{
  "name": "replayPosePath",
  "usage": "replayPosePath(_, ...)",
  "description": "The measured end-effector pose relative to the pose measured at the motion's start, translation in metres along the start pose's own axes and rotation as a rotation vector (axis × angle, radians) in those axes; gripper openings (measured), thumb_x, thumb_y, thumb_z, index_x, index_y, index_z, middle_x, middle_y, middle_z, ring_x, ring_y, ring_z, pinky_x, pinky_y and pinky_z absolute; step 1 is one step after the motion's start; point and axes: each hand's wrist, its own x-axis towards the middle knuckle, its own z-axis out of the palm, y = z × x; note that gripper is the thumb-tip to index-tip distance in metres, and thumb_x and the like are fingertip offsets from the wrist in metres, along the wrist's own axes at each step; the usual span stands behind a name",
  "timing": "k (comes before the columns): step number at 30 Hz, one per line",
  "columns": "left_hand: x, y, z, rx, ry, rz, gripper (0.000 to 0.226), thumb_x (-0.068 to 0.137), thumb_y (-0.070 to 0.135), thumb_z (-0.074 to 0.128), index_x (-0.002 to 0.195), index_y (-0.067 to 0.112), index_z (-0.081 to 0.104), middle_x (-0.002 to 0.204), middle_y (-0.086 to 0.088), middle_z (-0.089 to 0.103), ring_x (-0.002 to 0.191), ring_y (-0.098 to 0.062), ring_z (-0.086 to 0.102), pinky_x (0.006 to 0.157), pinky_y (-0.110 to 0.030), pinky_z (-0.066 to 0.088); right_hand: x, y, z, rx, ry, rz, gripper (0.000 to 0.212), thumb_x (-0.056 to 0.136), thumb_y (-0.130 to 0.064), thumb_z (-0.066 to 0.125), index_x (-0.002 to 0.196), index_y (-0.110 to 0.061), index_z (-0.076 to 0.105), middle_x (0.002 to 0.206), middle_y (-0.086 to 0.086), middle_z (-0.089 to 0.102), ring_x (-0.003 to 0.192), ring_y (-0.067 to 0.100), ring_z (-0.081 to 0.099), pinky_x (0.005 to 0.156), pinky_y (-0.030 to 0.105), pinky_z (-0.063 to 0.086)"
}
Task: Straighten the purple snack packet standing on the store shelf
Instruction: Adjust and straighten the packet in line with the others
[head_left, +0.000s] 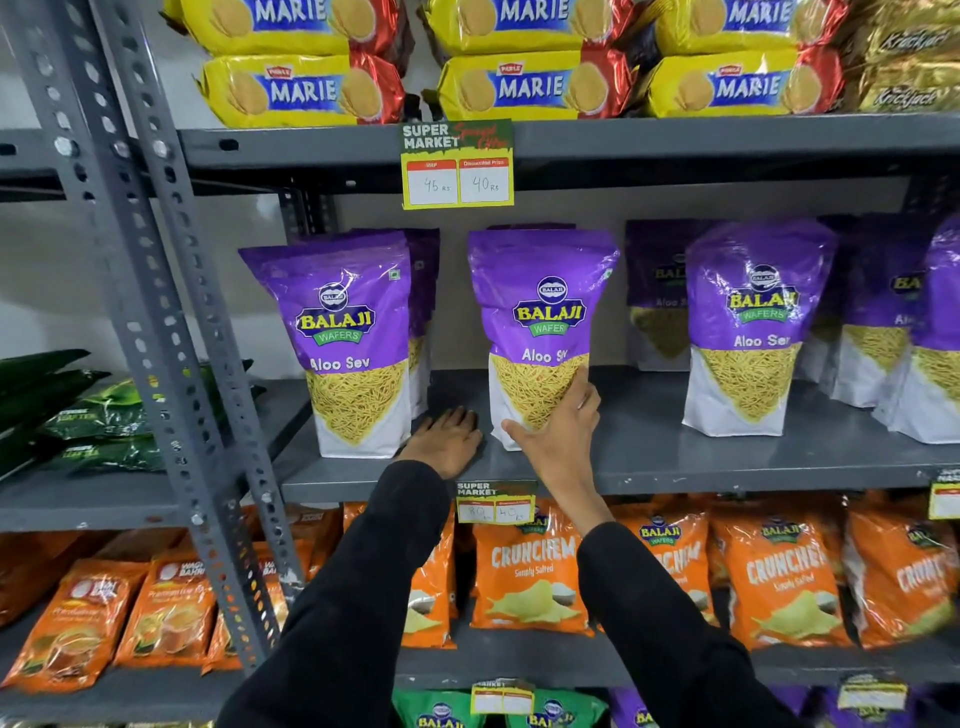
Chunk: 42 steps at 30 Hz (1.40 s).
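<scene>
My right hand (558, 436) grips the Aloo Sev packet (540, 332) low; left hand (448, 440) flat on the shelf (675, 457) — I'd probably twist gently, base planted.

Purple snack packet (540, 332): glossy plastic film, lightly creased, glare on upper panel; lower front has a clear window. Shelf (675, 447): painted metal, grey, matt, smooth, minor scuffing at front edge. Upright post (156, 332): perforated metal angle, same matt grey finish. Price tag (457, 166): printed paper or card, 2 white panels, low sheen. Biscuit packs (301, 88): shiny wrinkled foil-like wrap. Orange chip bags (524, 571): glossy plastic. Sleeves (363, 597): black cloth, matt.
</scene>
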Motion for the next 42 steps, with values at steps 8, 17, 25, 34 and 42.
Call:
replayPosePath(8,0.003,-0.001,0.002,0.065,0.002,0.014,0.057,0.105,0.034,0.019,0.157,0.012,0.012,0.168,-0.008,0.01,0.156,-0.025,0.007,0.125,-0.052,0.014,-0.002,0.001,0.0,-0.03,0.021,-0.009,0.129,0.066,-0.037,0.092,0.157,-0.013,0.004,0.154,0.018,0.021,0.136,0.039,0.033,0.109,0.054,0.042)
replayPosePath(17,0.003,-0.001,0.001,0.104,0.0,0.026,0.058,0.105,0.034,0.019,0.158,0.012,0.009,0.169,-0.008,0.008,0.156,-0.025,0.005,0.125,-0.052,0.014,0.002,-0.002,0.0,-0.015,-0.019,-0.002,0.127,0.069,-0.036,0.091,0.157,-0.015,0.002,0.156,0.017,0.018,0.141,0.037,0.029,0.111,0.052,0.04)
replayPosePath(25,0.0,-0.001,0.0,0.13,0.007,0.045,0.057,0.106,0.032,0.019,0.158,0.011,0.011,0.168,-0.009,0.01,0.156,-0.025,0.006,0.125,-0.052,0.016,0.002,0.001,0.002,0.0,-0.008,0.016,0.127,0.068,-0.034,0.091,0.156,-0.016,0.002,0.158,0.017,0.016,0.143,0.038,0.027,0.113,0.054,0.039)
replayPosePath(34,0.0,0.001,-0.001,0.051,-0.002,0.016,0.058,0.106,0.036,0.018,0.158,0.013,0.009,0.169,-0.007,0.008,0.156,-0.022,0.004,0.126,-0.049,0.012,0.008,0.007,-0.003,-0.006,-0.016,0.013,0.129,0.067,-0.036,0.092,0.156,-0.019,-0.001,0.159,0.016,0.015,0.144,0.038,0.026,0.113,0.057,0.039)
replayPosePath(42,0.0,0.0,0.0,0.083,-0.012,0.031,0.057,0.106,0.035,0.018,0.158,0.013,0.009,0.169,-0.007,0.008,0.156,-0.022,0.003,0.126,-0.05,0.012,0.006,0.009,-0.001,-0.008,-0.008,0.013,0.129,0.068,-0.037,0.091,0.156,-0.021,-0.002,0.16,0.015,0.014,0.145,0.037,0.025,0.112,0.057,0.04)
